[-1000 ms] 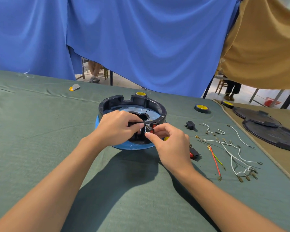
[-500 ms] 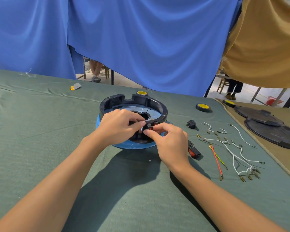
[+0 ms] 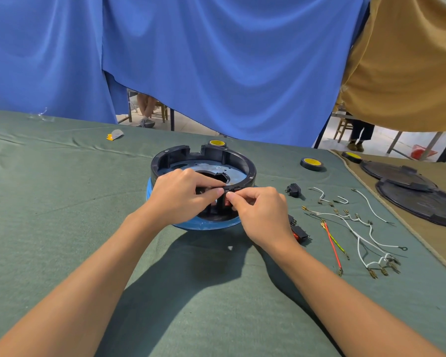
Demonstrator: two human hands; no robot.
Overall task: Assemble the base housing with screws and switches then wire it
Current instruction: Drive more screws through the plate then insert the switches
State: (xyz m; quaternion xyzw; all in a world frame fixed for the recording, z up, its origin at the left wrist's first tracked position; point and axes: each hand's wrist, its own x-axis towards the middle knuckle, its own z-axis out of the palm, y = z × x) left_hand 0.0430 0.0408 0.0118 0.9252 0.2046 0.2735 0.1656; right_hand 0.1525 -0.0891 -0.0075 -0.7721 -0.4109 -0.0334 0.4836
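Observation:
A round black base housing [image 3: 245, 163] with a blue lower rim sits on the green cloth in the middle. My left hand [image 3: 178, 194] grips its near wall, thumb and fingers curled over the rim. My right hand [image 3: 262, 213] pinches a small black switch with a red rocker [image 3: 226, 202] at the near wall of the housing, right beside my left thumb. Another red and black switch [image 3: 300, 234] lies on the cloth just right of my right wrist. A small black part [image 3: 293, 189] lies further back. White wires [image 3: 363, 228] and a red wire [image 3: 332, 246] with terminals are spread on the right.
Two yellow and black tape rolls [image 3: 311, 164] [image 3: 217, 143] sit behind and right of the housing. Two black round lids [image 3: 420, 202] lie on a tan cloth at far right. A small grey and yellow item [image 3: 115, 135] lies at back left. Blue curtains hang behind the table.
My right hand has shifted slightly left, bringing the switch closer against the housing's near wall. My left hand keeps its hold on the rim.

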